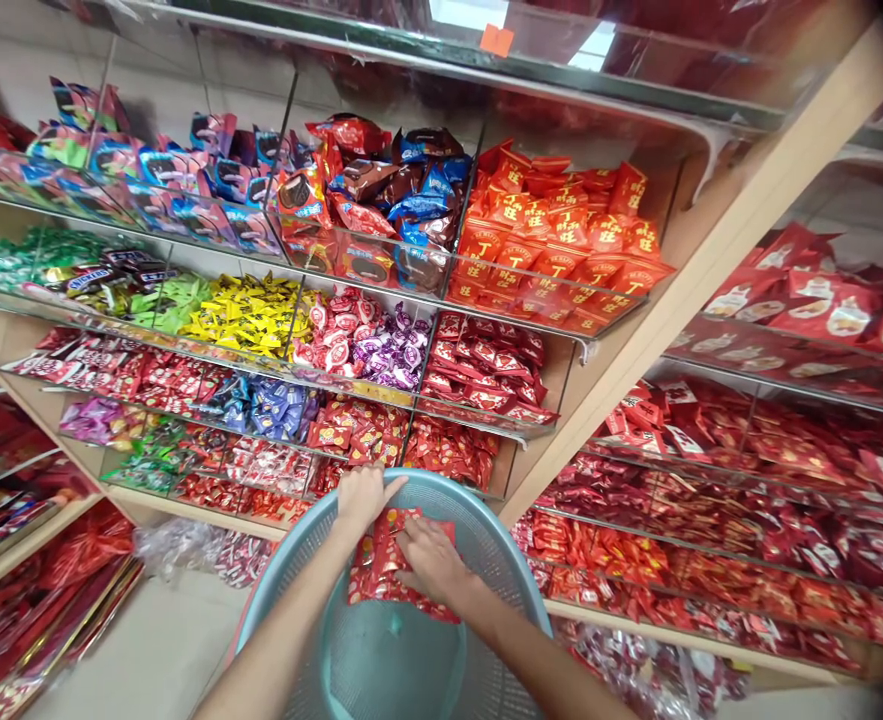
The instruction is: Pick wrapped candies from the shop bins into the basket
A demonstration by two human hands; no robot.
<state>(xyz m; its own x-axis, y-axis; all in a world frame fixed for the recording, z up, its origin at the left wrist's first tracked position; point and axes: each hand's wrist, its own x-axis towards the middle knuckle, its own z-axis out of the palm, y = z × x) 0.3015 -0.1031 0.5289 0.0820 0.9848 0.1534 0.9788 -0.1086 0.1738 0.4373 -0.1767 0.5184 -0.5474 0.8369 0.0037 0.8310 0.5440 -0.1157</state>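
Note:
A blue-green plastic basket [392,660] with perforated walls stands in front of me, below the shelves. My left hand [362,497] is at its far rim, with the fingers bent over the edge and the thumb pointing right. Inside, several red candy packets [372,562] with small printed patterns lie together against the far wall. My right hand [432,558] is over these packets, its fingers and thumb around their right part. Part of the packets is hidden under that hand. The basket's bottom shows below them.
Just beyond the basket, tilted shelves with clear fronts hold red packets [452,452], yellow candies [246,315] and orange-red bags [553,240]. A wooden upright [681,285] rises at the right. Clear plastic bags of candy [636,665] lie on the floor at the right.

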